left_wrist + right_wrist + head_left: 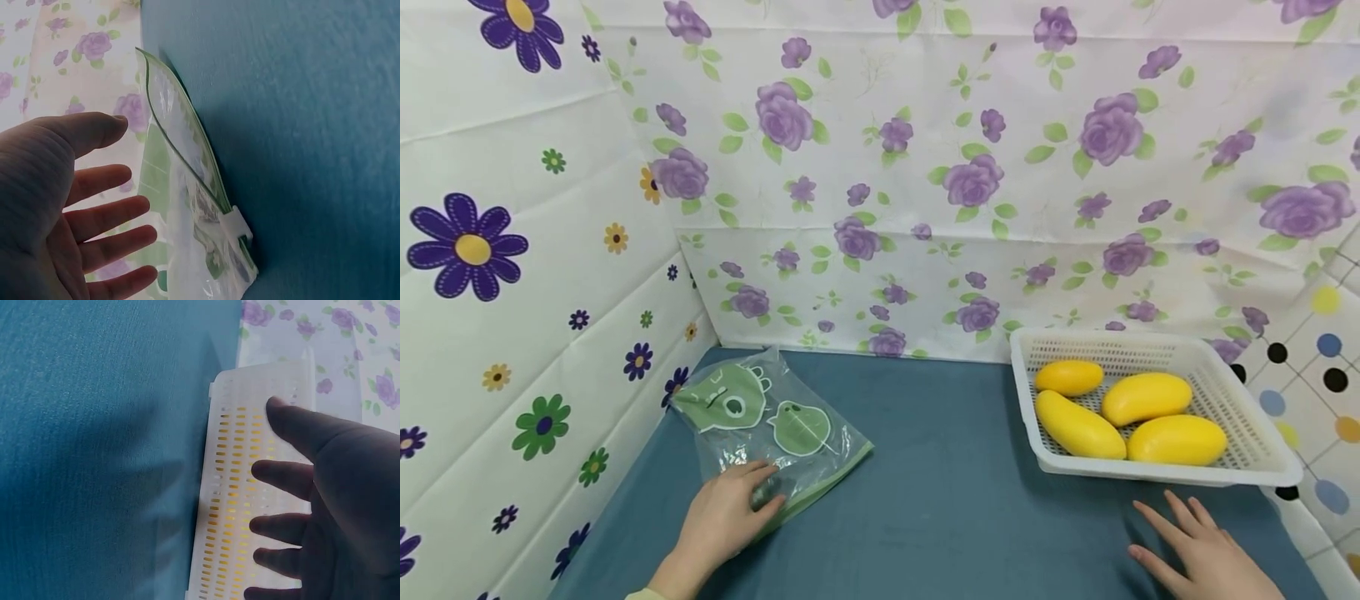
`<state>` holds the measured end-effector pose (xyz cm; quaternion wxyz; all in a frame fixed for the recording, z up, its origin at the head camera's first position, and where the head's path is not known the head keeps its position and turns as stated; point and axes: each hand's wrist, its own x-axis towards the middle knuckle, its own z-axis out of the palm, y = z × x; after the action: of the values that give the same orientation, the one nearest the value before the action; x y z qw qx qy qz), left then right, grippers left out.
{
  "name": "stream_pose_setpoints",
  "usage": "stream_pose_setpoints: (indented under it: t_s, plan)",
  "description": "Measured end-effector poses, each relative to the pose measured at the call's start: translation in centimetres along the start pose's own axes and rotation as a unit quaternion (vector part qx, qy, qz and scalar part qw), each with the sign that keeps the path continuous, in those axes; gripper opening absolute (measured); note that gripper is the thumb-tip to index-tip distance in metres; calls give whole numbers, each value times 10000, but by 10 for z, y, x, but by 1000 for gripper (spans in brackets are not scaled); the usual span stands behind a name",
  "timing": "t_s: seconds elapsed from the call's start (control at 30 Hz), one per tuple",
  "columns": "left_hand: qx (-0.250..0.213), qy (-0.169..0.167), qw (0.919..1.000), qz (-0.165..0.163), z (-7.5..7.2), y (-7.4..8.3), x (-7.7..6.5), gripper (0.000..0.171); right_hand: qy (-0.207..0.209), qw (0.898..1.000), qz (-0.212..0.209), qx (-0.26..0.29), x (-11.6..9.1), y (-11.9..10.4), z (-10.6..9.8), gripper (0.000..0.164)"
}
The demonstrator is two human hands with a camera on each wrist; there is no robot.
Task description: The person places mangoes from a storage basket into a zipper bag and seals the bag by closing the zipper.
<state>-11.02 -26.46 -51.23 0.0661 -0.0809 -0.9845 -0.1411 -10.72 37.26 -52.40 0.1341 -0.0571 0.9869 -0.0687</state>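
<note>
A clear slider zip bag with green cartoon prints and a green edge lies on the left of the table. My left hand is over its near corner, fingers spread and holding nothing; I cannot tell if they touch it. In the left wrist view the bag's mouth gapes partway, with a white slider at one end. On the right stands a white perforated plastic basket with several yellow mangoes inside. Just in front of that basket my right hand hovers, fingers spread, nothing in it.
Blue cloth covers the table, and its middle lies between bag and basket. A white curtain with purple roses rises along the back edge. Flower-patterned sheeting borders the left side, and a dotted sheet the right.
</note>
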Motion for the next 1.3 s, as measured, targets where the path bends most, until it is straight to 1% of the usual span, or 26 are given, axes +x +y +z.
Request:
stream_pose_setpoints:
  t_s: [0.1,0.17,0.3,0.37,0.43,0.53,0.67,0.93,1.17,1.3]
  plan:
    - [-23,107,9999,-5,1,2,-1,41,-29,9999,-41,102,-1,-5,-7,86]
    - [-92,51,9999,-80,1,3,-1,38,-30,9998,8,171,-2,-9,-10,84]
    - [-191,-368,9988,-273,3,2,-2,37,52,9998,90,191,-5,-14,-13,80]
    - [-209,-560,9976,-343,5,1,-1,38,-9,9997,83,220,-6,-17,-13,76]
    - [-188,-640,9972,-345,7,0,-1,40,-134,9994,-8,330,-7,-18,-12,71]
    - [-115,-611,9975,-332,10,1,-1,41,-317,9974,-232,597,-7,-21,-10,59]
    - [-30,-533,9981,-317,12,2,-1,39,-425,9943,-423,882,-8,-23,-7,51]
    - [34,-454,9986,-264,13,4,2,34,-447,9938,-427,922,-10,-26,-9,50]
    - [-16,-390,9989,-259,10,6,1,24,-463,9931,-465,968,-11,-27,-12,51]
    - [-129,-202,9995,-197,10,7,0,16,-462,9930,-487,976,-11,-28,-14,51]
